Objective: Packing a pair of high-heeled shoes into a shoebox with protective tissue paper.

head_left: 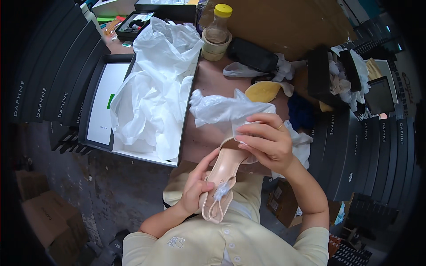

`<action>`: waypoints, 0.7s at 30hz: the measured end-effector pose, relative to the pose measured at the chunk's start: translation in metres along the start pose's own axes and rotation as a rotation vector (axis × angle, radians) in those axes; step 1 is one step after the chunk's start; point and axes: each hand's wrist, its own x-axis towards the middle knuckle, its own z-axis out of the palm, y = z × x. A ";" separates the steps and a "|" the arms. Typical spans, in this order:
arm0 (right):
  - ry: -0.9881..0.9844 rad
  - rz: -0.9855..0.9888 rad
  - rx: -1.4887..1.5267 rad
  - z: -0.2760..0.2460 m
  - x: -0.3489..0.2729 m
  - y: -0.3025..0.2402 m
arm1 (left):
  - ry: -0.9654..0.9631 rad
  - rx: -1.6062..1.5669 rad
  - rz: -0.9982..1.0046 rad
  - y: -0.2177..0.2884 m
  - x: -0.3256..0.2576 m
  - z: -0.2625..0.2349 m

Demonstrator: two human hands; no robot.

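One smooth beige strappy sandal [223, 167] is held before the torso [213, 246]. Left hand [194, 189]: clasped around its side, thumb on top. Right hand [268, 141]: fingers curled at its far end; closure cannot be determined. Beyond: one crinkled plastic sheet [226, 107]; one open rectangular box [144, 160] containing creased white paper [155, 91].

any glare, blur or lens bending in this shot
Head view: strong fisheye bending, with the black boxes on the left curving toward a dark rim; head view: a pale sheen on the sandal's insole; head view: the white tissue paper looks bright against the darker floor; head view: no obvious motion blur on the hands.
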 end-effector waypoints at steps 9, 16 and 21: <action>0.798 0.499 0.117 -0.050 0.038 0.049 | -0.025 -0.463 0.053 -0.006 0.008 -0.016; 0.222 0.424 -0.208 -0.017 0.063 0.036 | 0.185 0.046 0.323 -0.042 0.035 -0.020; -0.342 0.523 0.058 0.065 0.019 -0.006 | 0.290 0.027 0.292 -0.060 0.068 -0.027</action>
